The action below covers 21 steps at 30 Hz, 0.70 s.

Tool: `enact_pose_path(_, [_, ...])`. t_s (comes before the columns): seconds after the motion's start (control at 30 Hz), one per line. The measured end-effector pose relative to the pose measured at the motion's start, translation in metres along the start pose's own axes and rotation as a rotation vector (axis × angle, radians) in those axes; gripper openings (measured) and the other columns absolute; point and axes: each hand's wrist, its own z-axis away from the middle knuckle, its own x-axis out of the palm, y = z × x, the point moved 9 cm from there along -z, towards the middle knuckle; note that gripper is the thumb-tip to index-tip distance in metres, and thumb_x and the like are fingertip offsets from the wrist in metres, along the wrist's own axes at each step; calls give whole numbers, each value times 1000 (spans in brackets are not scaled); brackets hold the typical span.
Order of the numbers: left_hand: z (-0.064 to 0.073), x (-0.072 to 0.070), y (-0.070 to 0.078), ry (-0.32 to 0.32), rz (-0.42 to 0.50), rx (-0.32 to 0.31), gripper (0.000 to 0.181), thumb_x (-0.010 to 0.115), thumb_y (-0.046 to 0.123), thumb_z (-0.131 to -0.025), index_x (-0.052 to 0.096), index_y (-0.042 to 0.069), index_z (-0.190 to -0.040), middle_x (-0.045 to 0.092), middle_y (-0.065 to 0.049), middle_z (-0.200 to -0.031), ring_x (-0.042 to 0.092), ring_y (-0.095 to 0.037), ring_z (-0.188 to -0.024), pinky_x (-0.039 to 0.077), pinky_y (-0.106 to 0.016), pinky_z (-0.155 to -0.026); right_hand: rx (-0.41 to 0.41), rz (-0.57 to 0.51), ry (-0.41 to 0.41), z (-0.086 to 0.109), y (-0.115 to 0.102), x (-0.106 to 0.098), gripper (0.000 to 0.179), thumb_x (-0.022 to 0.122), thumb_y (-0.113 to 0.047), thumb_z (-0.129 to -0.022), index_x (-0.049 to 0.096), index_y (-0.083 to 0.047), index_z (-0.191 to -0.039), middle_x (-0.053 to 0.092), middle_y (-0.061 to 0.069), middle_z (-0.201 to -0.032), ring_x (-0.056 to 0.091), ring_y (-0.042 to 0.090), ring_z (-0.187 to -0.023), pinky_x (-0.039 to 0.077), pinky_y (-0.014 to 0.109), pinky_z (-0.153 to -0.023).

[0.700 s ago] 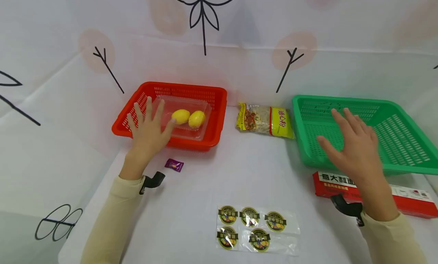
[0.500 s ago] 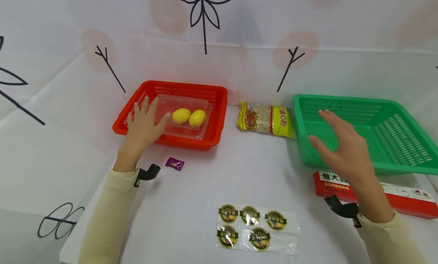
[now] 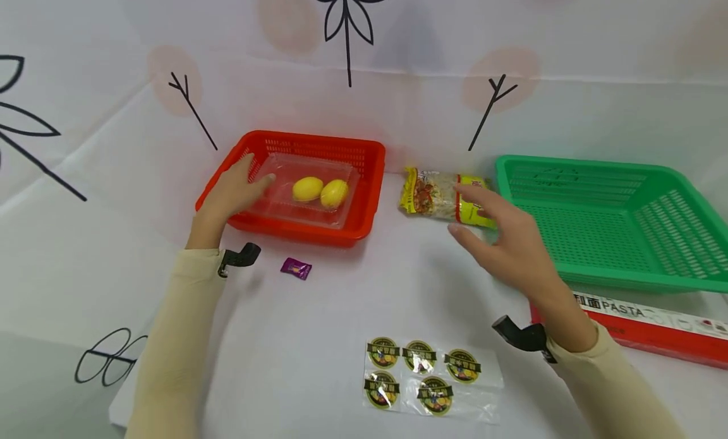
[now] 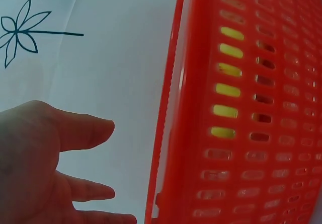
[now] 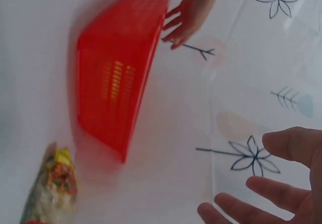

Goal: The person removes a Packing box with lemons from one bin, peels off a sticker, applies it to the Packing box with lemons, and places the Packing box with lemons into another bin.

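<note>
My left hand (image 3: 233, 189) hovers over the left end of a red plastic basket (image 3: 364, 221), thumb apart from the fingers, holding nothing. In the left wrist view, a gap shows between its fingers and the basket's rim (image 4: 168, 108). Inside the basket, a clear plastic tray (image 3: 273, 202) bears two lemons (image 3: 308, 189). My right hand (image 3: 509, 237) is in the air with spread fingers, in front of a yellow-ended noodle packet (image 3: 435, 192) and partly covering it. Nothing is in that hand, as the right wrist view also shows.
A green basket (image 3: 591, 275) stands at the right, with a red pasta box (image 3: 665, 338) before it. A purple wrapped candy (image 3: 296, 268) lies in front of the red basket. Several round stickers (image 3: 435, 395) on clear film lie nearer. A patterned white cloth (image 3: 421, 110) hangs behind.
My right hand has moved left, from over the green basket to in front of the noodle packet. My left hand has shifted slightly left and forward. The view has turned a little.
</note>
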Motion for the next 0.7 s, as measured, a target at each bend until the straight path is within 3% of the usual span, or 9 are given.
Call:
enact_pose_path(0.13, [-1,-8,-8,70,15,-16,81,55,45,-104,20,1,-164,30,-26,-162,33,-47,-143,39,-69,-106,-1,-81,-61,-8,-10,30,54,77,-12,-94,60,-11,-146,64,12,-138,60,31,-124,52,58,-96])
enact_pose_path(0.27, [9,-21,-22,207,39,-18,71,52,40,-105,33,-2,-158,43,-28,-150,45,-46,-127,47,-65,-100,-3,-134,-136,-15,-14,64,53,77,-16,-96,60,-11,-145,63,9,-140,59,28,-124,54,54,-95])
enact_pose_path(0.33, [17,-27,-31,272,43,-31,66,50,36,-105,38,-5,-155,43,-30,-148,45,-47,-126,46,-66,-101,-4,-146,-159,-17,-16,76,54,78,-17,-95,60,-12,-145,62,8,-141,59,27,-123,55,53,-94])
enact_pose_path(0.5, [40,-36,-64,415,27,-161,62,42,27,-104,39,-13,-150,38,-37,-151,41,-55,-135,34,-70,-108,-3,-152,-167,-24,-19,91,55,78,-17,-94,60,-11,-145,62,8,-140,61,27,-121,56,51,-93])
enact_pose_path(0.6, [53,-37,-83,456,106,-228,65,39,27,-104,32,-16,-153,37,-38,-152,40,-55,-138,34,-68,-111,3,-157,-147,-30,-18,92,53,77,-16,-95,60,-11,-144,64,9,-137,62,27,-120,57,50,-92])
enact_pose_path(0.7, [63,-31,-97,446,268,-279,69,40,29,-105,24,-12,-157,39,-34,-154,43,-50,-138,38,-62,-111,18,-172,-133,-34,-17,92,51,77,-15,-95,61,-10,-143,66,9,-134,63,28,-118,57,49,-91])
